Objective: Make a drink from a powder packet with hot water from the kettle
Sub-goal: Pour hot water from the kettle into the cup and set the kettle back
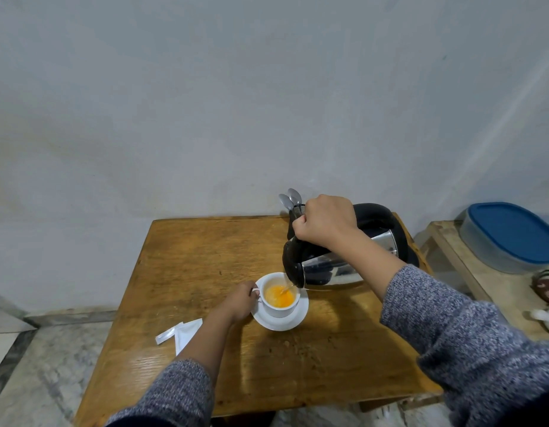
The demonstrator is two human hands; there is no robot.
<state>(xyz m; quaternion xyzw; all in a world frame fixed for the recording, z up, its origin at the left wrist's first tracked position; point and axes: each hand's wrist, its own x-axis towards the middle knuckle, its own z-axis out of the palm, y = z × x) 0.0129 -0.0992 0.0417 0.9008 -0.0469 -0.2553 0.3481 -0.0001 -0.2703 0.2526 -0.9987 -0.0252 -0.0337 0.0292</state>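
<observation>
A white cup (pixel 279 308) stands on a white saucer (pixel 290 323) in the middle of the wooden table (pixel 205 260). Orange liquid fills part of the cup. My left hand (pixel 241 302) grips the cup's handle. My right hand (pixel 324 221) holds the black handle of a steel kettle (pixel 344 266), which is tipped to the left with its spout over the cup. A thin stream of water runs from the spout into the cup. An opened white powder packet (pixel 182 332) lies on the table left of my left forearm, partly hidden by it.
Two spoons (pixel 290 198) stick up from a holder behind the kettle at the table's back edge. A lower wooden stand (pixel 470 269) at the right carries a container with a blue lid (pixel 510 232) and small figurines (pixel 547 291). A grey wall rises behind the table.
</observation>
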